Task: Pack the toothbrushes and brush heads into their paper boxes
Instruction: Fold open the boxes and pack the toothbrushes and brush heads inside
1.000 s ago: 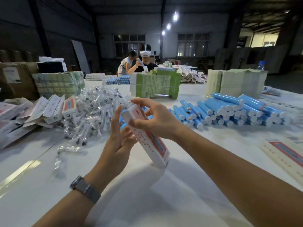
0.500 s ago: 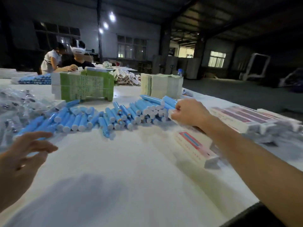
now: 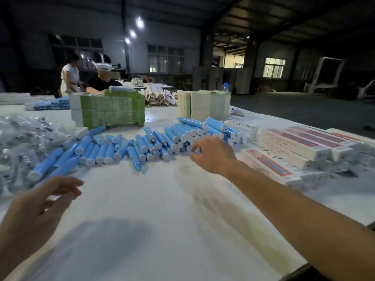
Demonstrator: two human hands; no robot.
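The right hand (image 3: 213, 154), fingers loosely curled and holding nothing, is stretched to the blue toothbrushes (image 3: 154, 142) at centre frame; the left hand (image 3: 38, 203) is held open and idle. Several paper boxes (image 3: 300, 147) are stacked at right, but many toothbrushes are left unpacked.

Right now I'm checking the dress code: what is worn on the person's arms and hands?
Nothing that shows: the left hand and right hand are bare, without gloves or rings. The right forearm is bare, with no sleeve in view.
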